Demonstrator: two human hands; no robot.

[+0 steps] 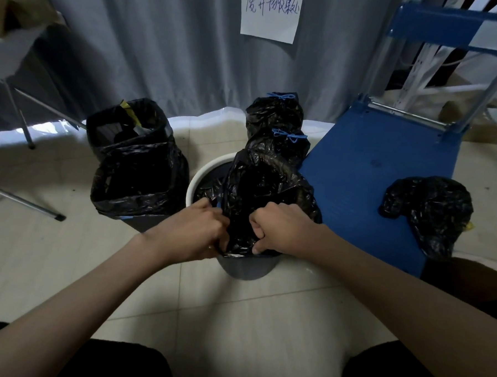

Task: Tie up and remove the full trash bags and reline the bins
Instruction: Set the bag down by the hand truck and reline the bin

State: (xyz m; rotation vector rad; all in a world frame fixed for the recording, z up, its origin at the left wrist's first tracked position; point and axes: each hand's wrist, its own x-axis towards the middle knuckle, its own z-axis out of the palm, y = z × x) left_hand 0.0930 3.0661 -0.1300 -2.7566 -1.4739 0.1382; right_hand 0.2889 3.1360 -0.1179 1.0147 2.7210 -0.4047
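On a pale tiled floor (65, 253) before a grey curtain (168, 54), we see the bin (246, 267) just under the fingers. Left hand (193, 233) and right hand (282, 230) each clutch its black bag (258, 189) (two tied bags (274, 112) stand beyond the fingertips).

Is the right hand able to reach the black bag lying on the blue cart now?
Probably not yet: the right hand grips the bag in the bin. Once it lets go, the path to the black bag looks clear.

Crumpled black plastic trash bag (258, 194) standing half-out of round grey white-rimmed bin (197, 174), two blue-tied black bags (274, 112) behind, two black-lined bins (133, 159) left, loose black bag (427, 206) on blue cart's edge.
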